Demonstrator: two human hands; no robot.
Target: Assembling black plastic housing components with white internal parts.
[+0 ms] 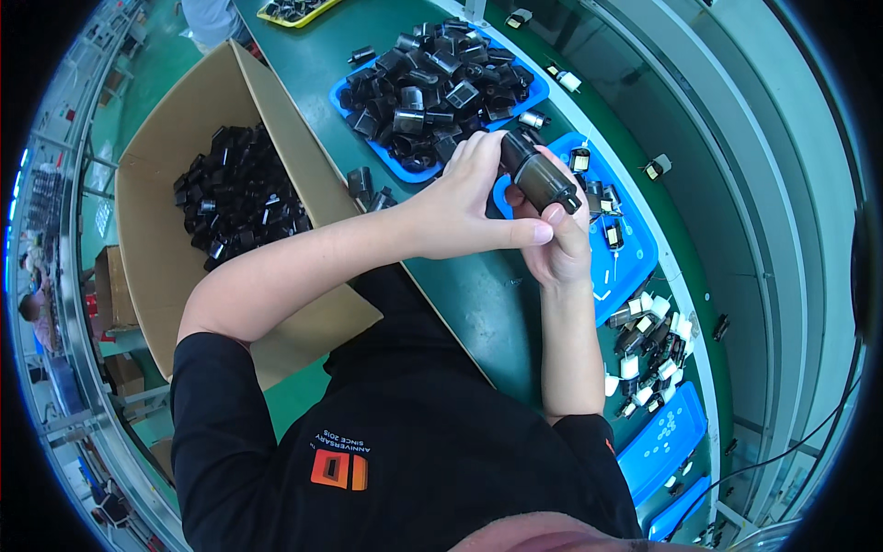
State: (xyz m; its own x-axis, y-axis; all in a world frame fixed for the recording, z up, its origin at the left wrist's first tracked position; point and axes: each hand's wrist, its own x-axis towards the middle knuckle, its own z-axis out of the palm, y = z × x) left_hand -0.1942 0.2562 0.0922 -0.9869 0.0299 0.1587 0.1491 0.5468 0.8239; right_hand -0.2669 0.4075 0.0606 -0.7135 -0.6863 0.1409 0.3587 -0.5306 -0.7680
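Note:
Both hands meet over the green workbench around a dark, translucent cylindrical plastic part (543, 181) with a narrow nozzle-like tip pointing down and right. My left hand (467, 201) reaches across from the left, its fingers closed at the part's upper end and its thumb stretched toward my right hand. My right hand (567, 247) grips the same part from below and behind, thumb near the tip; some of its fingers are hidden. Just beyond the hands, a blue tray (542, 89) is heaped with black plastic housings (414, 92).
A large cardboard box (170, 124) of black parts stands at my left. Right of my hands are a blue tray (636, 267) with a few assemblies, a pile of white-and-black parts (648, 350) and a blue tray (635, 465) holding small clear discs. A black cable (782, 451) hangs at right.

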